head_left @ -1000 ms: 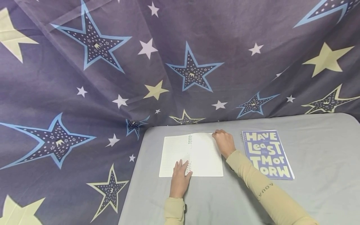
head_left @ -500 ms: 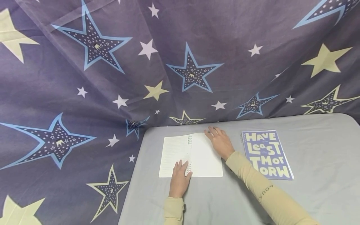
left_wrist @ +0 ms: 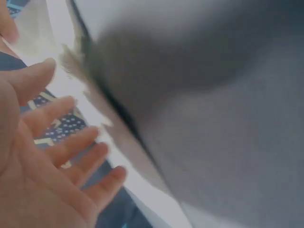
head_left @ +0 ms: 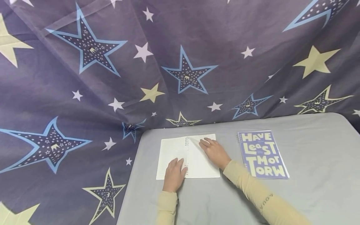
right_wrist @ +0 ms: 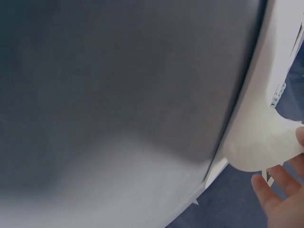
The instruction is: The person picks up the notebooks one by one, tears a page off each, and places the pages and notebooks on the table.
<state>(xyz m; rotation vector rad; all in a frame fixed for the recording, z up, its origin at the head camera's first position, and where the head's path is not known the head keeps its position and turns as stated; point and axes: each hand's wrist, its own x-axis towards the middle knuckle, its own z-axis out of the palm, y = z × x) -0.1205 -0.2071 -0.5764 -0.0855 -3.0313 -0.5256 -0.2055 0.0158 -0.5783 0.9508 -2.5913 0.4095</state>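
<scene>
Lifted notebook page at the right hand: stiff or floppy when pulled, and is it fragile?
The page is probably floppy, since it bends in a smooth curve by the right hand. It likely swings rather than slides, its inner edge running to the coil binding. A hard tug might tear it there, as it looks thin.

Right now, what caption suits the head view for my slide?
Left hand over an open spiral notebook, right hand holding up a page.
</scene>
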